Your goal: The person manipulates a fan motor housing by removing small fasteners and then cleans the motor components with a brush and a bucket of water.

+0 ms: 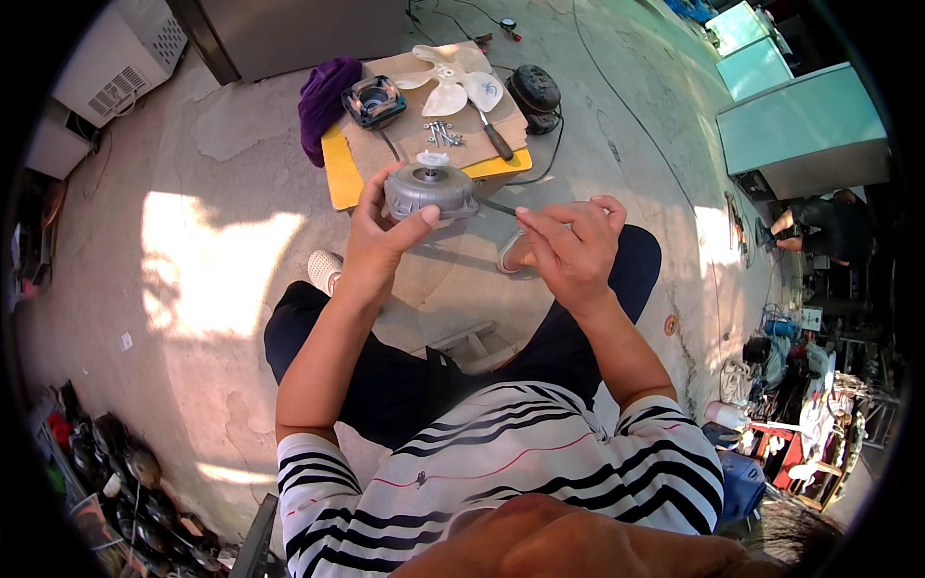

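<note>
In my left hand [390, 231] is a round silver metal motor housing [409, 197], with a shaft and white piece [432, 158] on top. My right hand [568, 231] pinches a thin dark rod [503, 209] that reaches to the housing's right side; its exact kind is unclear. Beyond them, a low yellow-edged stand [342, 178] covered with cardboard holds a dark motor part with copper windings [374, 99], a white fan blade [445, 70], several screws [441, 135] and a black-handled screwdriver [499, 141].
A purple cloth [323, 101] hangs at the stand's left corner, a black motor part [533, 91] at its right. Appliance cabinets [800, 135] line the right, where another person [819, 222] crouches. Cables cross the concrete floor [222, 250]. Piled parts [125, 482] lie lower left.
</note>
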